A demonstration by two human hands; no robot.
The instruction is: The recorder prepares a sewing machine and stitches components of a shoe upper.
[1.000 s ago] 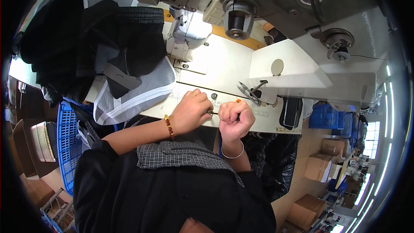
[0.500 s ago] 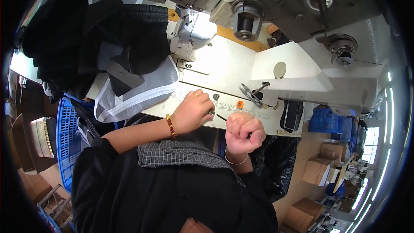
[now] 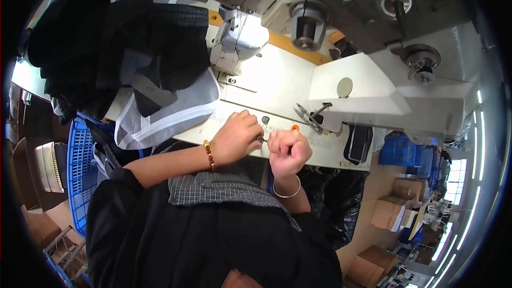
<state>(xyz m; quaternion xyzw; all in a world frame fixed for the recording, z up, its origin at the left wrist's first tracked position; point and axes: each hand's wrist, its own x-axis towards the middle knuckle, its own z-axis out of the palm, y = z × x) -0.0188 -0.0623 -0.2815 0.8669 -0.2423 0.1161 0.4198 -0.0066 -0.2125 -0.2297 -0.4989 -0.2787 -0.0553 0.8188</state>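
My left hand [image 3: 237, 140] is closed just above the front strip of the white sewing table [image 3: 224, 110]. Its fingertips pinch a small round metal part [image 3: 260, 139], mostly hidden by the fingers; it may be a bobbin case. My right hand [image 3: 289, 153] is a fist close beside it, wrapped round a thin dark tool whose shaft [image 3: 265, 140] points at that metal part. Whether the tip touches it I cannot tell. Just beyond the hands lie a small grey metal disc [image 3: 265, 120], an orange ring-shaped piece [image 3: 295, 127] and thread snips [image 3: 309, 116].
The sewing machine's needle head [image 3: 228, 56] stands ahead, with its arm [image 3: 362, 26] overhead at right. Black garments [image 3: 128, 42] and a grey-white cloth piece [image 3: 176, 117] are heaped at left. A black case [image 3: 358, 144] lies at the table's right edge. A blue basket [image 3: 80, 176] stands lower left.
My right hand has moved left with the thin tool, bringing its shaft up to the metal part in my left hand. My left hand has barely moved.
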